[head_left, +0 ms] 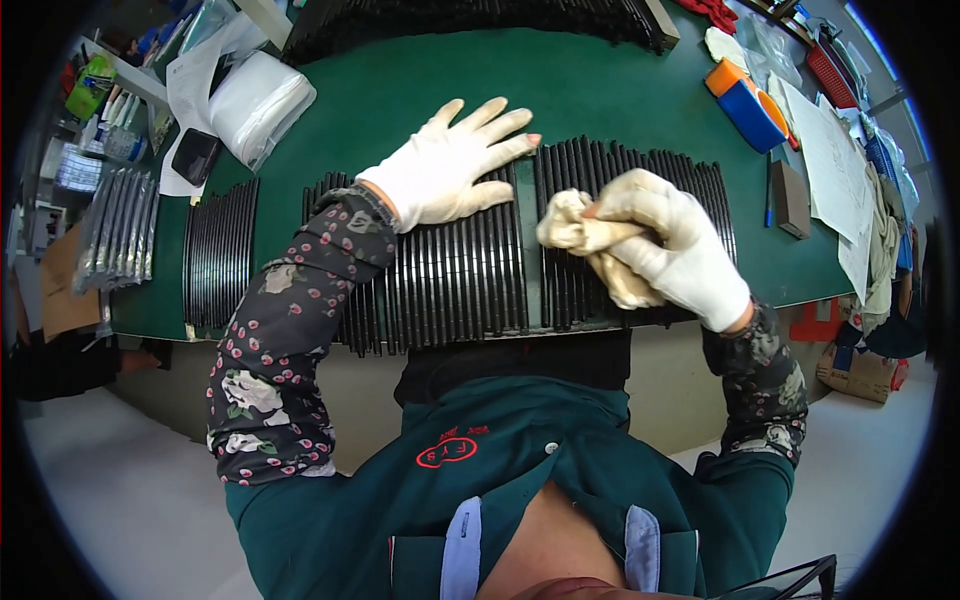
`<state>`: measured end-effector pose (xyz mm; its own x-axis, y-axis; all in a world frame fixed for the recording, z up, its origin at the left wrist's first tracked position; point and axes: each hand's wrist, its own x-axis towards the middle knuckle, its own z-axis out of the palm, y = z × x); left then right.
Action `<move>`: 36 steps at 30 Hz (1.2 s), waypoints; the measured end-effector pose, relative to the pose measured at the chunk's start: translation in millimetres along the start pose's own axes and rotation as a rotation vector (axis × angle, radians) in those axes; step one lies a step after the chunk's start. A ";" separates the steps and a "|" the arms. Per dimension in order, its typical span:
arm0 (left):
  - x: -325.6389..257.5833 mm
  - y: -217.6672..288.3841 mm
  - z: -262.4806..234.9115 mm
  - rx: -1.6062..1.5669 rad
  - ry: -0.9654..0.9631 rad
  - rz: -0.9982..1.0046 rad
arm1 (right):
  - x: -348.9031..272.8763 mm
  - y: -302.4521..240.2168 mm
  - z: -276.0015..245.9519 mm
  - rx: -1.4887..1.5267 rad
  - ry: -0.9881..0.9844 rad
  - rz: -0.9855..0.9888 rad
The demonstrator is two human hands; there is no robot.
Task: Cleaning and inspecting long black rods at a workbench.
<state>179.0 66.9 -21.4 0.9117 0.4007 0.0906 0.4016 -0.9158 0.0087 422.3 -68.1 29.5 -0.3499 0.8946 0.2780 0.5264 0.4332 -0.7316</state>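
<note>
Thin black pencil-like rods lie side by side in rows on a green table. My left hand (440,168), in a white glove with bare fingertips showing, rests with spread fingers over the far ends of the middle row of rods (460,280). My right hand (685,245), also gloved, is closed round a crumpled cream cloth (570,228). That cloth is over the right row of rods (565,290) and hides part of it; I cannot tell whether it touches them. A narrow gap separates these two rows. Farther left is another row of rods (220,255).
A long dark bundle (470,25) lies at the table's far edge. Left stand a white plastic-wrapped stack (255,105), a black phone-like object (195,157) and bagged rods (120,225). Right are an orange-and-blue tape roll (750,110), a grey-brown block (790,200) and papers (825,165).
</note>
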 end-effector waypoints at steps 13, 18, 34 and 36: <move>20.8 14.1 2.9 0.022 -0.043 -0.033 | 13.6 -29.0 51.0 0.112 -0.208 -0.455; 28.5 17.6 1.5 0.145 -0.109 -0.022 | 35.4 18.7 68.7 -0.127 -0.107 -0.417; -0.2 27.8 -25.6 -0.159 0.080 -0.015 | 22.0 -4.8 -0.3 0.190 0.189 0.076; -12.8 47.0 -38.8 -0.218 0.055 0.151 | 7.2 -4.4 -16.1 0.284 0.266 0.212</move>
<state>182.8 17.6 16.6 0.9513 0.2627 0.1614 0.2282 -0.9519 0.2043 429.9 -61.8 44.9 -0.0257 0.9735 0.2272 0.3184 0.2234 -0.9212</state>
